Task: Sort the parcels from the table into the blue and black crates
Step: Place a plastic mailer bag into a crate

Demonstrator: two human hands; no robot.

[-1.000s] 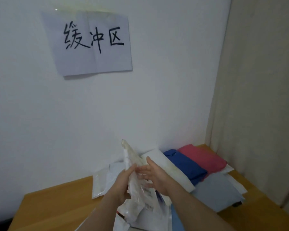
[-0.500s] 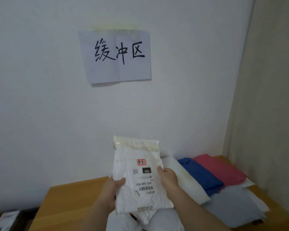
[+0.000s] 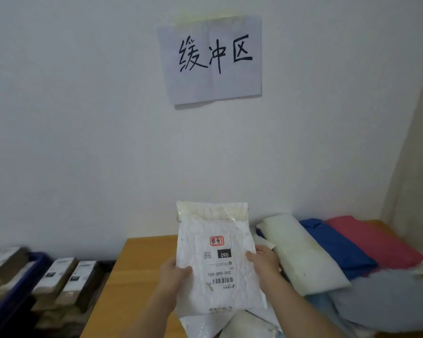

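Head view: white parcel (image 3: 217, 259) being held upright above the table (image 3: 137, 264), label facing the person but upside down. Left hand (image 3: 172, 274) and right hand (image 3: 261, 262) are pinching its two side edges. Blue crate (image 3: 17, 284) is sitting left of the grip. Advice: keep both edges taut while reading, then turn left, one hand carrying.

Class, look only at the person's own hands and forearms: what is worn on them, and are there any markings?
Both the left hand and the right hand are bare, ungloved. No ring, watch or marking shows. Both forearms are bare to the bottom edge of the picture; no sleeve is in view.
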